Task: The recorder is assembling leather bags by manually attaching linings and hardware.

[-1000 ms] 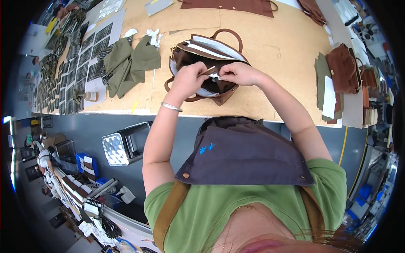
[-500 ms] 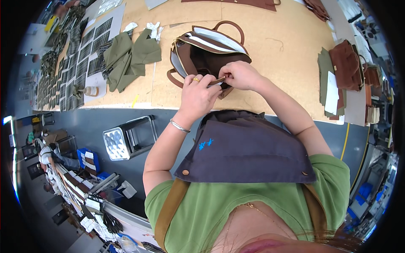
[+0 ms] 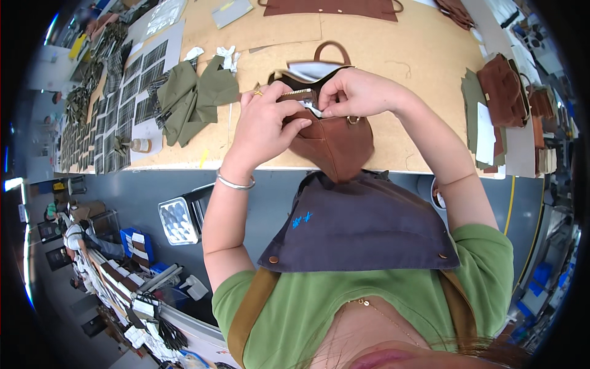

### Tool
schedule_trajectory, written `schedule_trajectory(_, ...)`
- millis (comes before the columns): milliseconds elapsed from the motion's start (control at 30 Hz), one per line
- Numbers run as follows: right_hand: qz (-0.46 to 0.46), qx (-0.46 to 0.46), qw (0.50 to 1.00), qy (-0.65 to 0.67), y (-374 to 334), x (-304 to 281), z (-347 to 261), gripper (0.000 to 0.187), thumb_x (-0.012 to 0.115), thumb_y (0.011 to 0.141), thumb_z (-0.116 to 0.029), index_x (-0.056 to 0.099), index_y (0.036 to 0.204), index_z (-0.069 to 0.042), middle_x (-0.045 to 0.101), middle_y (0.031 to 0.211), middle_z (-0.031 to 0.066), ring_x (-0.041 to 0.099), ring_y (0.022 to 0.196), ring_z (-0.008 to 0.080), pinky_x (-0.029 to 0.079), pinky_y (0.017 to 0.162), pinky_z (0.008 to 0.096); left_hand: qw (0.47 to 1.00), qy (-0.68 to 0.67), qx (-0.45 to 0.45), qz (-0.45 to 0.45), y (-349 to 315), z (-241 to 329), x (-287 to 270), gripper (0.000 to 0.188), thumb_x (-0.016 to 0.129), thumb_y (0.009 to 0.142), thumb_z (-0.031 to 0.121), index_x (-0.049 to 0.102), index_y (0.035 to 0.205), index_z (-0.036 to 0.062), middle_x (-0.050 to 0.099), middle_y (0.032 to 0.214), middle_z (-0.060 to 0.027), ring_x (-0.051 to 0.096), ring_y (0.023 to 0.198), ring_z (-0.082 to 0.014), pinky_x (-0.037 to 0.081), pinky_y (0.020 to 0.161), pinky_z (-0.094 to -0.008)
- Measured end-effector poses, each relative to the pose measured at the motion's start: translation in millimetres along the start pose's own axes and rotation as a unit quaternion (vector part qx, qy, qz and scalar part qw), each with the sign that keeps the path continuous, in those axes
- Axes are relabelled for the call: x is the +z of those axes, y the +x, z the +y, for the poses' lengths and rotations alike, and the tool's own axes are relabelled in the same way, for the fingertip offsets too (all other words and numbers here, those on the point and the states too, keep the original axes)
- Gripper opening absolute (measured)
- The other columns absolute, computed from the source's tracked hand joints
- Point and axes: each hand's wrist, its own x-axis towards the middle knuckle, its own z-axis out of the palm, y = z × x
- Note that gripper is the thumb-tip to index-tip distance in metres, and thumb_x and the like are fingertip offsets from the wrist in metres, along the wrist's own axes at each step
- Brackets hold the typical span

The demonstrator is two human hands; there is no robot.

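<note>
A brown leather handbag [image 3: 337, 144] is tipped toward me at the table's near edge, its lower corner over the edge. My left hand [image 3: 264, 120] is closed on the bag's upper left rim, thumb on the near side, beside a strip of gold-toothed zipper [image 3: 297, 93]. At the opening, my right hand [image 3: 362, 92] has its thumb and fingertips pinched together next to a bit of pale lining [image 3: 312, 109]. What exactly these fingertips hold is partly hidden. Behind the hands rise the far rim and a brown carrying handle [image 3: 332, 45].
Olive fabric pieces [image 3: 195, 92] lie left of the bag, by a small bottle [image 3: 141, 145] and rows of dark plaid pieces [image 3: 117, 104]. Brown bags [image 3: 503, 92] stand at the right. A metal stool [image 3: 179, 220] is on the floor below the table.
The handbag has been tipped and drawn toward me, so its outer side now shows. My left hand has shifted left, and my right hand has moved slightly up and right.
</note>
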Motion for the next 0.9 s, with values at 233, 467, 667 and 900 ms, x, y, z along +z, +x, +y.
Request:
schedule_trajectory(233, -0.019, 0.000, 1.000, -0.019, -2.8, -5.6, -15.0, 0.014, 0.073, 0.082, -0.015, 0.073, 0.091, -0.004, 0.068, 0.076, 0.0019, 0.058, 0.065, 0.0104, 0.047, 0.061, 0.0273, 0.993, -0.086, -0.042, -0.071, 2.1, -4.6, -4.2, 0.020, 0.080, 0.077, 0.030, 0.076, 0.090, 0.0147, 0.060, 0.105, -0.0037, 0.054, 0.101, -0.0217, 0.027, 0.086, -0.0373)
schedule_trajectory(467, -0.031, -0.010, 0.998, -0.053, -4.5, -6.1, -21.7, 0.012, 0.070, 0.083, -0.013, 0.073, 0.091, -0.004, 0.068, 0.076, 0.0037, 0.058, 0.065, 0.0132, 0.047, 0.061, 0.0297, 0.994, -0.085, -0.044, -0.061, 6.9, -1.8, 1.0, 0.015, 0.080, 0.077, 0.023, 0.075, 0.085, 0.0110, 0.060, 0.102, -0.0012, 0.054, 0.101, -0.0201, 0.027, 0.092, -0.0375)
schedule_trajectory(667, -0.053, -0.008, 0.998, -0.041, -6.8, -7.1, -21.0, 0.015, 0.066, 0.085, -0.013, 0.074, 0.093, -0.004, 0.072, 0.081, 0.0077, 0.065, 0.074, 0.0174, 0.051, 0.068, 0.0316, 0.995, -0.076, -0.030, -0.063, 6.3, -1.5, 2.9, 0.014, 0.079, 0.078, 0.022, 0.075, 0.085, 0.0100, 0.060, 0.105, -0.0037, 0.054, 0.102, -0.0225, 0.028, 0.092, -0.0388)
schedule_trajectory(900, -0.057, 0.008, 0.998, -0.028, -11.3, -7.4, -22.4, 0.014, 0.065, 0.085, -0.011, 0.074, 0.093, -0.003, 0.071, 0.080, 0.0072, 0.064, 0.072, 0.0165, 0.050, 0.067, 0.0314, 0.996, -0.078, -0.006, -0.046, 5.5, 0.7, 3.1, 0.012, 0.079, 0.076, 0.019, 0.075, 0.084, 0.0103, 0.059, 0.104, -0.0044, 0.054, 0.102, -0.0236, 0.030, 0.092, -0.0386)
